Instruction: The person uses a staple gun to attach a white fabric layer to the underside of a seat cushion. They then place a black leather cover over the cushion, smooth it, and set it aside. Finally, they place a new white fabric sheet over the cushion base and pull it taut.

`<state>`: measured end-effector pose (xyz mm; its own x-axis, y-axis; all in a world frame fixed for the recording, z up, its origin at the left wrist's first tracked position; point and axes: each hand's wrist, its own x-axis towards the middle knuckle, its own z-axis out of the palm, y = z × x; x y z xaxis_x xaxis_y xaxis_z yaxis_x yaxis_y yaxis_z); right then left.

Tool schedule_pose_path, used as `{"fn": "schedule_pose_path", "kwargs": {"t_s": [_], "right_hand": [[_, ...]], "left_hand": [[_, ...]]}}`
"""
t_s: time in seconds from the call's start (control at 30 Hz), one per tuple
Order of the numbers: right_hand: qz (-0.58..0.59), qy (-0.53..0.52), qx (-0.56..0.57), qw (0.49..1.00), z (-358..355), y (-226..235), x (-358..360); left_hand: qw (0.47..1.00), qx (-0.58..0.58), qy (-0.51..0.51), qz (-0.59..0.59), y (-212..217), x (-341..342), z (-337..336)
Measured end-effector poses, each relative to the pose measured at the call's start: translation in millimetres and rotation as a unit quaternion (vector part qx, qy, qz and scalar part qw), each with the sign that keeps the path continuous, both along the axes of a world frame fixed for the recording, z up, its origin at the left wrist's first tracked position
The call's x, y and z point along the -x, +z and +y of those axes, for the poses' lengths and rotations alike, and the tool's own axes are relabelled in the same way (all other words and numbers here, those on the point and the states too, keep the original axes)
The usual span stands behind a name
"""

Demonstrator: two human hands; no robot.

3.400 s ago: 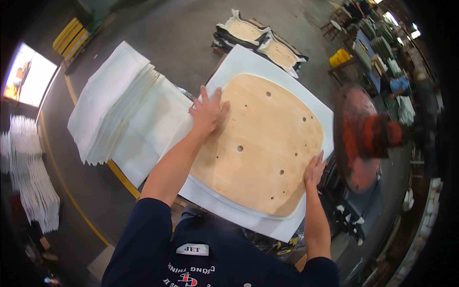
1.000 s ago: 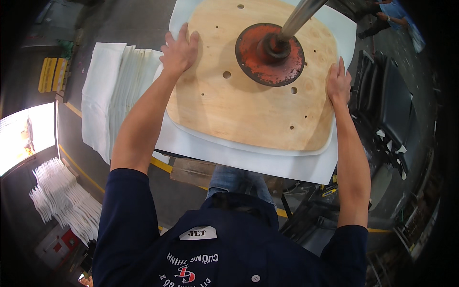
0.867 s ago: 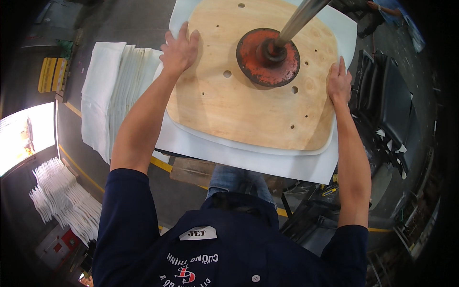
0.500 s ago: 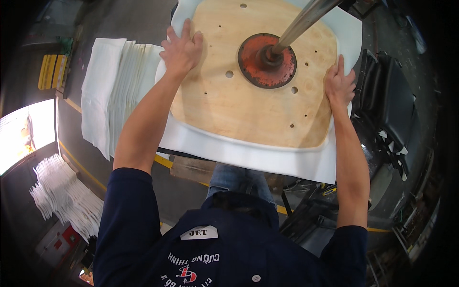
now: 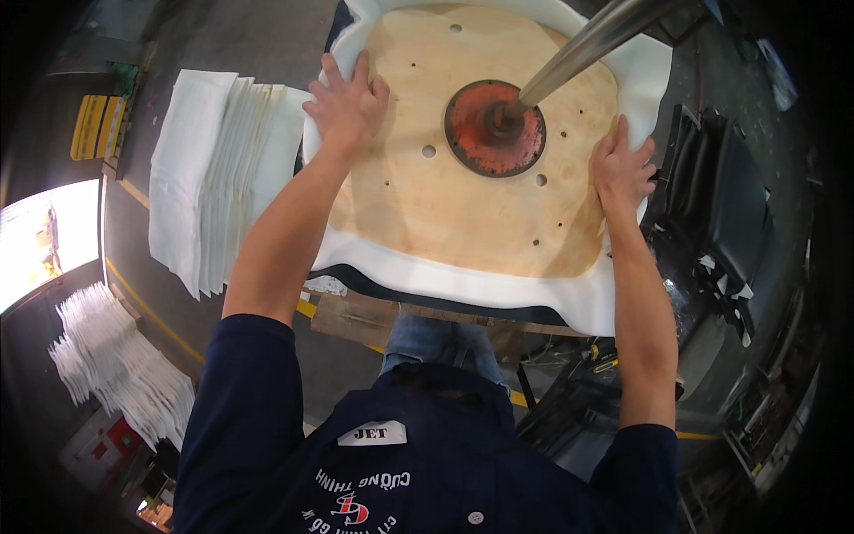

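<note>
A pale plywood panel (image 5: 498, 218), rounded and drilled with several holes, lies on a larger white foam sheet (image 5: 427, 271). A dark sheet (image 5: 391, 289) shows below the foam. The worn red round plate (image 5: 485, 147) of a metal rod (image 5: 587, 53) rests on the panel's middle. My left hand (image 5: 349, 111) lies on the panel's left border, fingers spread toward the foam edge. At the right border my right hand (image 5: 623, 169) rests with fingers apart over panel and foam. The foam rises in waves around the panel.
A stack of white foam sheets (image 5: 196, 178) stands at the left, with another white stack (image 5: 120, 356) lower down. Black padded pieces (image 5: 738, 209) are piled on the right. A wooden ledge (image 5: 347, 320) lies under the work, near my legs.
The foam's edges have lifted and buckled, baring more of the dark sheet along the near side. Both hands have shifted slightly nearer and inward. The panel sits slightly lower under the plate.
</note>
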<state>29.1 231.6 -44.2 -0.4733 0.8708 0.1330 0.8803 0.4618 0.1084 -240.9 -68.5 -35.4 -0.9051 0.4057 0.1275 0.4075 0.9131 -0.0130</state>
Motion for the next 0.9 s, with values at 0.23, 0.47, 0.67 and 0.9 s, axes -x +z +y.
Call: {"fn": "schedule_pose_path", "kwargs": {"t_s": [0.23,0.47,0.67,0.9], "right_hand": [[-0.003,0.007,-0.001,1.000,-4.5,2.7,2.9],[-0.009,0.006,-0.007,1.000,-6.6,4.3,2.8],[-0.028,-0.008,0.022,0.999,-7.8,11.7,7.0],[-0.012,-0.005,-0.008,1.000,-11.9,8.8,6.4]], "left_hand": [[1.000,0.010,0.001,0.016,2.4,-3.2,-2.8],[0.999,0.017,0.023,-0.029,8.2,-5.4,2.3],[0.998,0.009,0.027,-0.047,13.0,-5.0,3.7],[1.000,0.003,0.023,-0.019,13.1,-3.8,1.7]]}}
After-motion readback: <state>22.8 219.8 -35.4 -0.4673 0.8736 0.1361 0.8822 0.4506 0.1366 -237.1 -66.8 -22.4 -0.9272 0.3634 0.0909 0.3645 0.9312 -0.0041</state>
